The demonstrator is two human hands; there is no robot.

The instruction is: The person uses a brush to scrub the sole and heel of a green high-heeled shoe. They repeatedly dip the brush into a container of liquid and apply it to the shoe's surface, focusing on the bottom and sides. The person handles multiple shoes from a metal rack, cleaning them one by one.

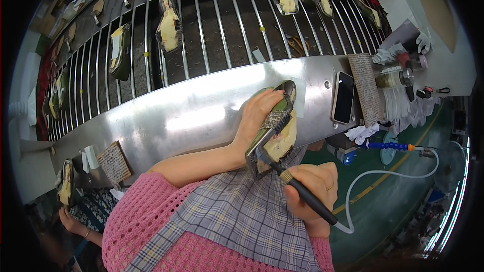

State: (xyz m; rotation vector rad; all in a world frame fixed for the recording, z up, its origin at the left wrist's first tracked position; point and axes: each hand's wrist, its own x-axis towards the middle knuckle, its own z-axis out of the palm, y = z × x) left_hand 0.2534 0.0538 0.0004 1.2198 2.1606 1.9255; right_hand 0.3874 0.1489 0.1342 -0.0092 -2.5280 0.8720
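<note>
A green shoe upper on a last (pixel 283 142) is tilted at the edge of the metal bench, its pale yellow underside partly showing and its dark margin gathered in pleats. My left hand (pixel 256 117) is closed around its far side, fingers over the green material. My right hand (pixel 315 186) is closed on a black-handled pen-shaped tool (pixel 313 202) with a brass-coloured collar and a white hose at its back end. The tool's bent metal tip touches or nearly touches the pleated edge near the end closest to me; the exact contact is hard to see.
Past the metal bench (pixel 191 116), a rack of metal rods (pixel 222 25) carries several similar shoes. A phone (pixel 343 97), a rough brown block (pixel 364 88) and a jar (pixel 394 78) lie right. Left, another person's hand (pixel 72 221) is beneath a shoe (pixel 65 184).
</note>
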